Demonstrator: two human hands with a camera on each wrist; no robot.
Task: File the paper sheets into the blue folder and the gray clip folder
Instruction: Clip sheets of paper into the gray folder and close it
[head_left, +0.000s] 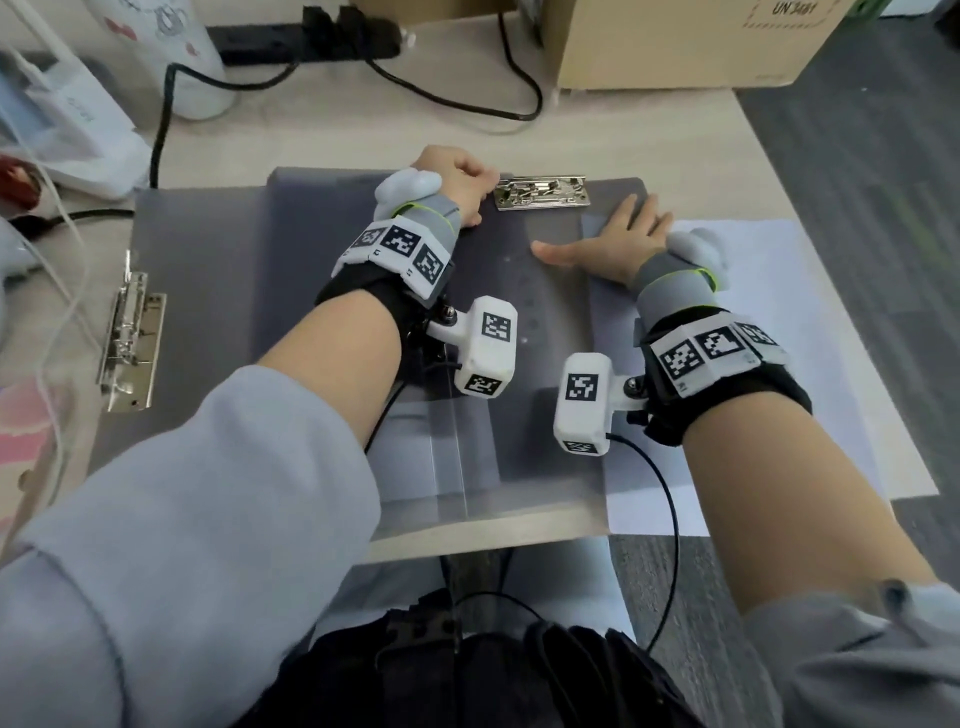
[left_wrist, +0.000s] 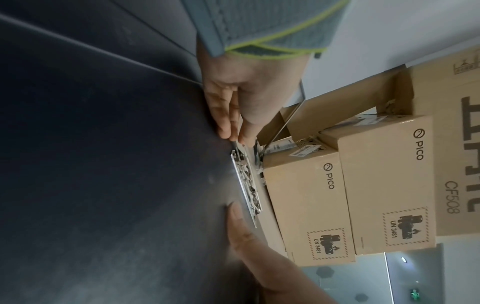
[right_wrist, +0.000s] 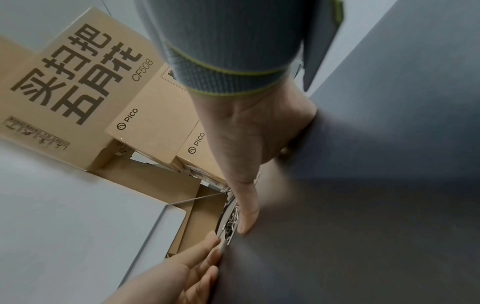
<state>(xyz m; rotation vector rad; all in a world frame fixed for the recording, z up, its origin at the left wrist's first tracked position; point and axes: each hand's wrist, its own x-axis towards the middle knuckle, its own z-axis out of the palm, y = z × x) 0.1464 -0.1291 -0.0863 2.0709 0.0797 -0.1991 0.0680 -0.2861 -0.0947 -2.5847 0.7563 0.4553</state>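
Note:
A gray clip folder (head_left: 519, 322) lies open on the table before me, its metal clip (head_left: 541, 193) at the far edge. My left hand (head_left: 457, 179) is curled at the clip's left end. In the left wrist view its fingertips (left_wrist: 228, 131) pinch the thin clip lever beside the metal clip (left_wrist: 246, 181). My right hand (head_left: 623, 234) lies flat on the folder just right of the clip, fingers straight, pressing down (right_wrist: 246, 207). A white paper sheet (head_left: 789, 332) lies to the folder's right, partly under my right forearm.
A second gray folder (head_left: 197, 291) with a lever clip (head_left: 130, 338) lies on the left, partly under the first. Cardboard boxes (head_left: 675, 47), a black power strip with cables (head_left: 311, 34), a white bottle (head_left: 171, 57) and a plastic bag (head_left: 67, 124) line the back. The table's front edge (head_left: 467, 545) is near my lap.

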